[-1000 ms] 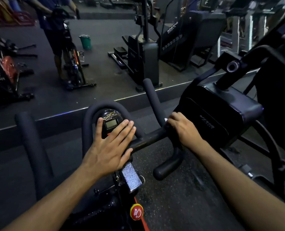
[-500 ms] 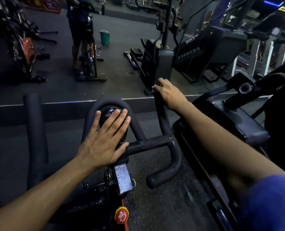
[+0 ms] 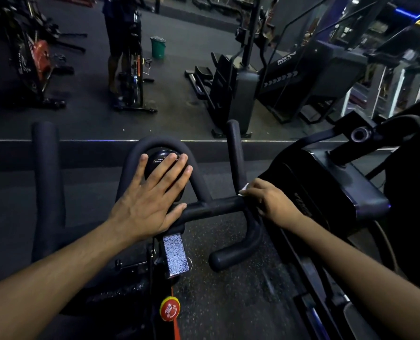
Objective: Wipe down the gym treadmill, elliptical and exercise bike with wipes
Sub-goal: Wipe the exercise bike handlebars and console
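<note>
Half a second ago the right hand (image 3: 269, 204) was up the bike's right handlebar horn (image 3: 234, 153); now it grips a wipe (image 3: 243, 190) at the horn's base. Left hand (image 3: 152, 192) stays flat and open on the console (image 3: 164, 158), so that horn looks nearly wiped.

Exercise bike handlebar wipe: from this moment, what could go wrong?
1. The left hand lies flat over the bike's console, so it might press buttons or leave that face unwiped.
2. Only a small corner of the wipe shows past the right hand at the handlebar junction; it may slip or miss the bends.
3. The left grip could get skipped.
</note>
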